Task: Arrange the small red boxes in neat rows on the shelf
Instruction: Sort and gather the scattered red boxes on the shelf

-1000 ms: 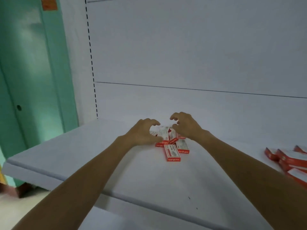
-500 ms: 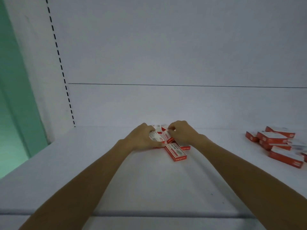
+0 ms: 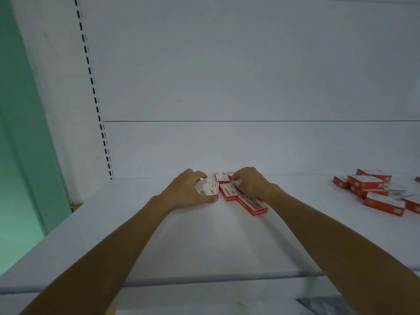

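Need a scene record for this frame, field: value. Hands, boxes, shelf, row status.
left hand: grips white-label box at the cluster's left
right hand: fingers curled on back box, which is mostly hidden
cluster: about five red boxes, mid-shelf, mixed angles, some overlapping
front box: skewed, not gripped by either hand
pile: loose red boxes, far right, unsorted
shelf: white, flat
rows: none formed yet
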